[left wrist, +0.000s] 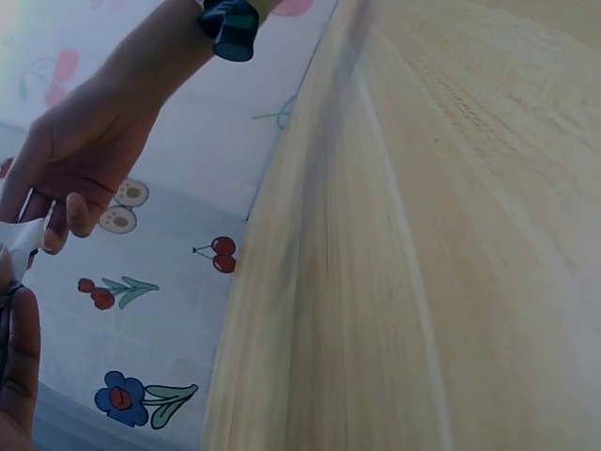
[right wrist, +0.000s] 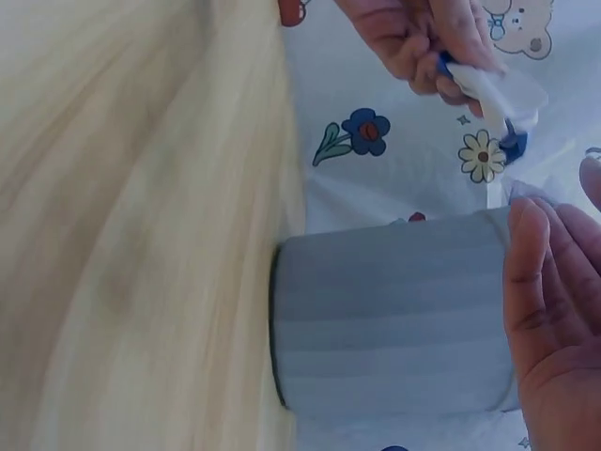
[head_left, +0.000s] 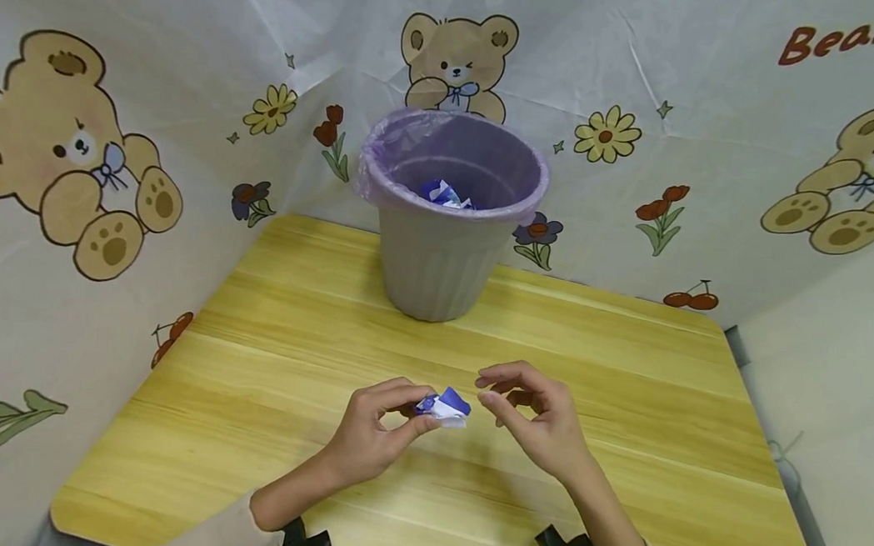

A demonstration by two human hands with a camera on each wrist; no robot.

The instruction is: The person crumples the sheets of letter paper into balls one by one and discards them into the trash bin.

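Note:
A crumpled piece of blue and white paper (head_left: 445, 408) is pinched between the thumb and fingers of my left hand (head_left: 373, 432), above the front middle of the table. In the right wrist view the same paper (right wrist: 502, 99) sticks out past the left fingertips, white with blue ends. My right hand (head_left: 536, 421) is held just to the right of the paper, fingers loosely bent, with a gap between them and nothing held. The left wrist view shows only the fingers of the left hand (left wrist: 19, 376) at its edge, with the right hand (left wrist: 80, 160) beyond.
Behind the hands, a grey bin (head_left: 437, 265) with a purple liner (head_left: 380, 157) stands at the back of the wooden table (head_left: 290, 339). Crumpled blue and white paper (head_left: 445, 194) lies inside it. A bear-print cloth (head_left: 608, 58) hangs around the back and sides.

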